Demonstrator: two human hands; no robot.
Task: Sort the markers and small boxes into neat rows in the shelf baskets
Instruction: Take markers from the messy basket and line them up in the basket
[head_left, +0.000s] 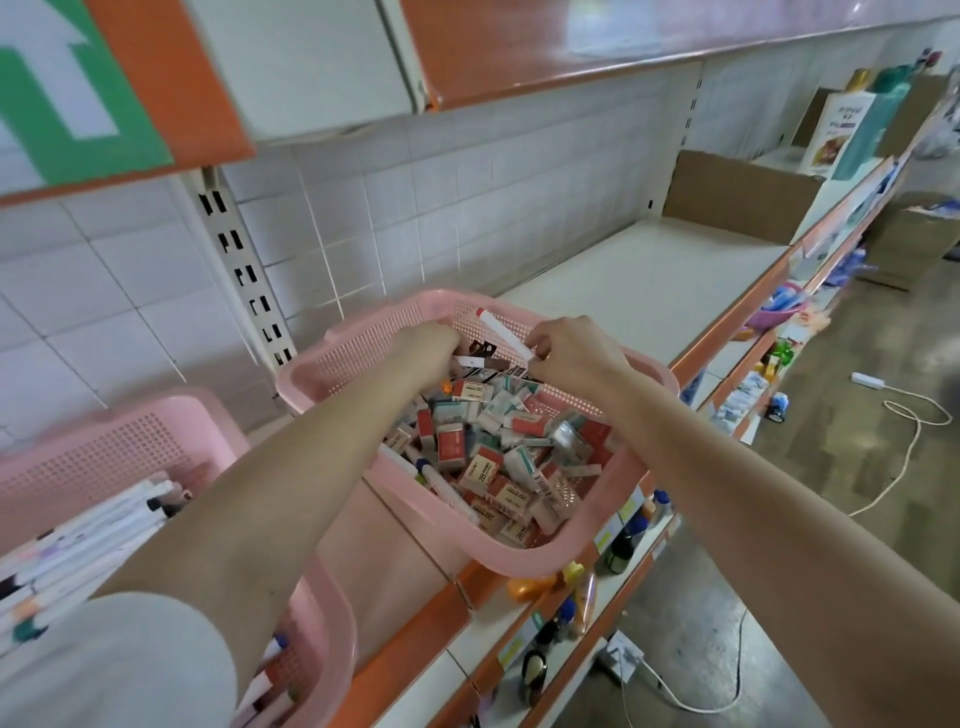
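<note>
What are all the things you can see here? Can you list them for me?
middle basket: one, pink, on the shelf's front edge
small boxes: many, red, white and teal, piled loose in the middle basket
held marker: one, white with a red cap, over the middle basket's far side
left basket: one, pink, on the shelf at the left
markers: many, mostly white, lying in the left basket
shelf: one, white with an orange edge, under both baskets
cardboard box: one, brown, further along the shelf
cable: one, white, on the floor at the right
left hand: one, reaching into the middle basket, fingers hidden
right hand: one, pinches the held marker
</note>
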